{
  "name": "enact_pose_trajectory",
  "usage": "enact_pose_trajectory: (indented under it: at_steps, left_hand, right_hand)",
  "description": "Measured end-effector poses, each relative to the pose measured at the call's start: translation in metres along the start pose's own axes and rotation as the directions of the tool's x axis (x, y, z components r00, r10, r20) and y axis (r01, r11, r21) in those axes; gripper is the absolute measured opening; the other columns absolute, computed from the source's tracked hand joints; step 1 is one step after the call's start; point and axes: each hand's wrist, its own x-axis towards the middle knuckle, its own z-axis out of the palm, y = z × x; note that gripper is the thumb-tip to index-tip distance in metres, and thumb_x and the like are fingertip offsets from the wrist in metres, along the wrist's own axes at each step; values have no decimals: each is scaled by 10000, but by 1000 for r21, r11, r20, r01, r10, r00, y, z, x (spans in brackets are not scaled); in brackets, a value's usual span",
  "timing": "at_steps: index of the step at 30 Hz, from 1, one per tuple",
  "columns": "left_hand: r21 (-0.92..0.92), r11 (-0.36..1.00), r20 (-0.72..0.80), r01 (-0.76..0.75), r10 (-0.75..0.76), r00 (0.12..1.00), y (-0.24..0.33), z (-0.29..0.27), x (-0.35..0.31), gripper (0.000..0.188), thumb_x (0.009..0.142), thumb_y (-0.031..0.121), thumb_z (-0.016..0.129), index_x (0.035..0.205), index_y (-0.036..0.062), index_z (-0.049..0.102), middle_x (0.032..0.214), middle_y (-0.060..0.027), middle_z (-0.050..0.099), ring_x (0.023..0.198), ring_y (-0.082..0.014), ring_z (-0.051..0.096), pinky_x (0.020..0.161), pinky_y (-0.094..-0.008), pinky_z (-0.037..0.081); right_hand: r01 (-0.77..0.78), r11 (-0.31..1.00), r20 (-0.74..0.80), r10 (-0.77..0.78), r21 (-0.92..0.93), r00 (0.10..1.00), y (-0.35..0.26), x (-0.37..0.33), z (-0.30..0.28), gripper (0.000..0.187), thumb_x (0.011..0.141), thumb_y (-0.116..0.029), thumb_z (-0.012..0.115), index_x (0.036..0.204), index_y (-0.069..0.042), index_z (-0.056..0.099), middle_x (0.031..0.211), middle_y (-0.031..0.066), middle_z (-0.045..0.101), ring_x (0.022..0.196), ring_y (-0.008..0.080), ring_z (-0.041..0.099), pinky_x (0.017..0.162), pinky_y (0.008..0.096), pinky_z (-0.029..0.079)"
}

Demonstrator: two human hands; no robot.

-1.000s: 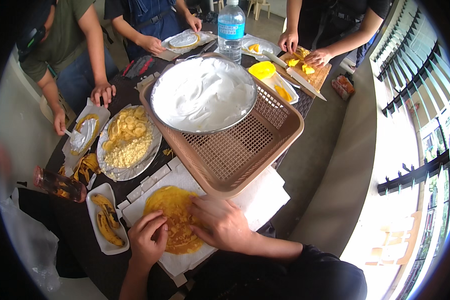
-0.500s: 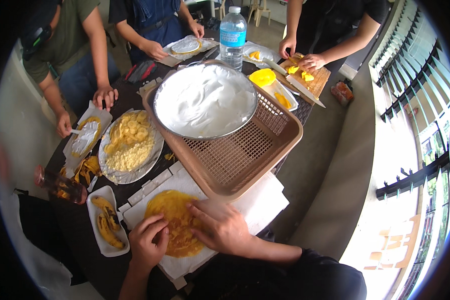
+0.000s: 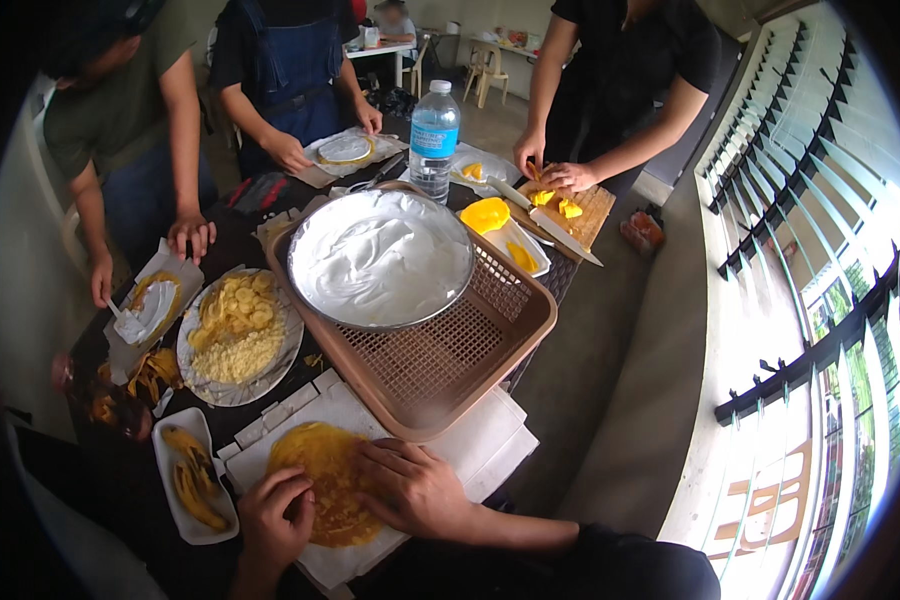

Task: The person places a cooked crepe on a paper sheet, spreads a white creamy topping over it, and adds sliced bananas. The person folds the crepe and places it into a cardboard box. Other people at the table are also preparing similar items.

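Observation:
A round golden-yellow crepe [image 3: 332,502] lies flat on white paper [image 3: 245,470] at the near side of the table. My right hand [image 3: 415,490] rests over its right half, palm down with fingers spread. At the crepe's left edge is my left hand [image 3: 278,512], its fingers bent and the thumb apart from them. Neither hand lifts anything. Just beyond the crepe stands a brown plastic basket [image 3: 430,420], with a large metal bowl of white whipped cream [image 3: 380,260] set on its far left part.
Left of the paper are a foam tray [image 3: 225,520] of bananas [image 3: 195,485] and a plate [image 3: 235,395] of sliced banana and pale crumbs. A water bottle [image 3: 435,140], a knife [image 3: 560,235] and a cutting board [image 3: 592,212] are farther off. Three people work around the table.
My view has tilted up, so the table sits lower and farther left in it. Both hands stay at the crepe, with only slight finger movement.

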Motion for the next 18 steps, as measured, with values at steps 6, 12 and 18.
enact_pose_trajectory:
  at_steps: [6, 12, 18]
  left_hand:
    - [7, 999, -21, -37, 37, 999, 0, 0, 0, 162, 806, 23, 752, 967, 34, 735, 1072, -131, 743, 903, -351, 736, 774, -426, 595]
    - [23, 999, -25, -41, 42, 999, 0, 0, 0, 160, 806, 32, 761, 964, 37, 736, 1077, -119, 745, 888, -344, 736, 763, -421, 595]
    - [27, 999, -8, -23, 23, 1000, 0, -2, 0, 158, 808, 48, 769, 964, 43, 745, 1089, -110, 746, 900, -340, 738, 772, -423, 599]
  right_hand:
    - [-12, 1000, 15, 11, 17, 1000, -2, 1, -4, 436, 900, -315, 780, 1240, -48, 725, 1382, 103, 679, 1265, 287, 634, 1022, 406, 535]
    - [-21, 999, 30, 20, 41, 999, -3, 1, -5, 378, 924, -291, 746, 1212, -46, 738, 1378, 125, 678, 1274, 306, 633, 1025, 425, 535]
    - [-5, 1000, 37, 3, 31, 999, -2, 1, -4, 357, 923, -280, 739, 1202, -56, 744, 1388, 132, 670, 1278, 313, 632, 1021, 438, 537]
